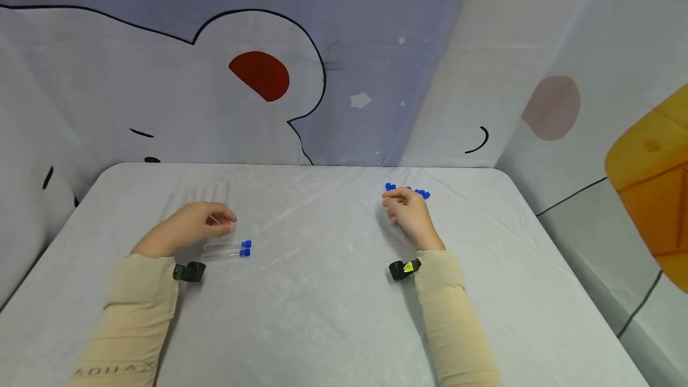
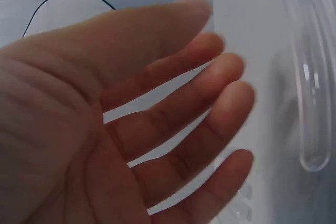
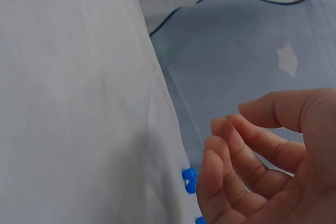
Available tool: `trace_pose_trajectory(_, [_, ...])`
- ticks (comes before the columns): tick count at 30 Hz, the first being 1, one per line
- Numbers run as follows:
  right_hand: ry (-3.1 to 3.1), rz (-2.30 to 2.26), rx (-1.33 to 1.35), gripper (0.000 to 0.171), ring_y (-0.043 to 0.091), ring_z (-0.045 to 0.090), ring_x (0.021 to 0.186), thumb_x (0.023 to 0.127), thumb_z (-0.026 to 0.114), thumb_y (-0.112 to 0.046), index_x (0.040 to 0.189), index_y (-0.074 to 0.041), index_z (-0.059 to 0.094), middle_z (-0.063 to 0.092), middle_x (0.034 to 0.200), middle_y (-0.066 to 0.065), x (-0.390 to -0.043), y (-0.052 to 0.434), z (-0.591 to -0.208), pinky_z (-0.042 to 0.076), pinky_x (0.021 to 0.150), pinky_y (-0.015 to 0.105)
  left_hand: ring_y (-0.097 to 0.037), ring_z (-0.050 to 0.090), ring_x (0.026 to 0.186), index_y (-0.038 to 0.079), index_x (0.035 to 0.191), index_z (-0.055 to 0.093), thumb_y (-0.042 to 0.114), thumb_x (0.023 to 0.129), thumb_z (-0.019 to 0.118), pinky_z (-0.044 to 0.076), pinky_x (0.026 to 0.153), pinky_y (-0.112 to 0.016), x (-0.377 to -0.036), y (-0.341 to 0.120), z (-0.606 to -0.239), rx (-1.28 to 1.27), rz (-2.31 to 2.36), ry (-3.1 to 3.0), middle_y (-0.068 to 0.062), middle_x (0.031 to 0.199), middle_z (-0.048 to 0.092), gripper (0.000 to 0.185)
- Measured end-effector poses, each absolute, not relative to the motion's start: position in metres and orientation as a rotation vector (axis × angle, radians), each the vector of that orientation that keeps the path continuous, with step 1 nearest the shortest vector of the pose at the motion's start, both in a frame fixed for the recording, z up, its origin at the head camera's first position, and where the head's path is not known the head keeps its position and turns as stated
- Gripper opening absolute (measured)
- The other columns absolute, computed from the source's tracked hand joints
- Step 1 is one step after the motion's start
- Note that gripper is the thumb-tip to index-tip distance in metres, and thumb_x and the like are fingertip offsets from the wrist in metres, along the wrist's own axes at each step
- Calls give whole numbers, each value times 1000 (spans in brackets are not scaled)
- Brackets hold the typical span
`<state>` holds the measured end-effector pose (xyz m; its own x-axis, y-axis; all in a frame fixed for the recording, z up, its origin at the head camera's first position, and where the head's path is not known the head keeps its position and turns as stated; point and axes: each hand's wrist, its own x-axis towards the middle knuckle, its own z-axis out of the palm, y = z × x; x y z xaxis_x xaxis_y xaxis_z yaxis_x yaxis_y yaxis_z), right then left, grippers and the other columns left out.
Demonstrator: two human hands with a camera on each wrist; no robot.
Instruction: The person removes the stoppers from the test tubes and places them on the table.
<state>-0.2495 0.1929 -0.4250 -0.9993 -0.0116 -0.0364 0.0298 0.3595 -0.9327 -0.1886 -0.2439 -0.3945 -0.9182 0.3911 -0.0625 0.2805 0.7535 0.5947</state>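
On the desk (image 1: pixel 322 291), which is draped in a pale grey cloth, the work is split into two stations, one for each hand. The left hand (image 1: pixel 190 227) rests near the left side, fingers loosely spread and relaxed as the left wrist view shows, with nothing gripped; a thin clear tube seems to lie under its fingertips in the head view, though whether it is actually touched I cannot tell. Just beside it on the near right lie two clear plastic test tubes with blue caps (image 1: pixel 228 248), side by side and parallel, caps pointing right, which suggests they have been set down as finished pieces within easy reach. Behind the hand, towards the back edge, a row of uncapped clear plastic tubes (image 1: pixel 199 193) lies flat, faint against the cloth. The right hand (image 1: pixel 409 212) sits well apart on the right, fingers gently curled towards the thumb but holding nothing that the right wrist view shows; its fingertips are just beside a small cluster of loose blue plastic caps (image 1: pixel 408 190), kept together at the far side so that one can be taken without reaching across. Tubes on the left and caps on the right give each hand its own supply. Both wrists carry small black cameras on beige sleeves, and a cartoon-printed fabric backdrop (image 1: pixel 258 76) hangs behind.
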Motion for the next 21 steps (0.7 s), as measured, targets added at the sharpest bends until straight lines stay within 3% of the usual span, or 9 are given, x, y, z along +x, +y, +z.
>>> trace_pose_trajectory(9, [2583, -1668, -126, 22, 29, 63, 79, 97, 64, -10, 114, 3, 70, 67, 99, 22, -245, 180, -422, 55, 67, 32, -15, 63, 82, 1, 96, 72, 4, 88, 77, 52, 74, -34, -190, -242, -399, 616, 933, 2651, -1, 89, 69, 10])
trace_pose_trajectory(21, [2554, -1639, -259, 21, 30, 64, 81, 98, 63, -8, 112, 5, 70, 70, 98, 17, -241, 165, -418, 56, 68, 35, -14, 57, 77, 2, 92, 71, 4, 88, 76, 48, 70, -34, -191, -243, -403, 589, 885, 2616, 0, 83, 65, 7])
